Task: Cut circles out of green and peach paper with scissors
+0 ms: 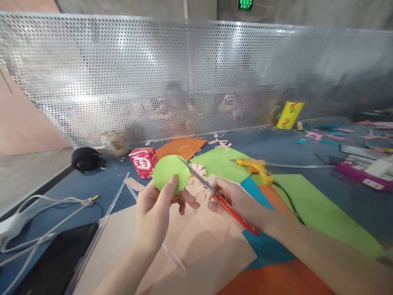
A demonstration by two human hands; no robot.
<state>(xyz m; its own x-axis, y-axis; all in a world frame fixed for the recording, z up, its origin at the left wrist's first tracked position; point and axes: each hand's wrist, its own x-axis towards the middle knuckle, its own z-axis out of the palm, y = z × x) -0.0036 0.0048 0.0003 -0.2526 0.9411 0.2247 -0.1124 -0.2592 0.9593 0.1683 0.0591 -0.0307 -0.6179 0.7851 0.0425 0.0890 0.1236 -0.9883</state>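
Between the thumb and fingers of my left hand is a round piece of light green paper, held up over the table. My right hand is closed around red-handled scissors. Their blades point up and left, with the tip at the upper right edge of the green circle. Below both hands lie large sheets of pale peach paper. A heap of small peach paper scraps sits just behind the blades.
A yellow glue gun lies on green paper at right, its cord trailing forward. A red box and a black round object stand at left. White cables and a dark tablet-like slab lie front left. A perforated metal screen closes the back.
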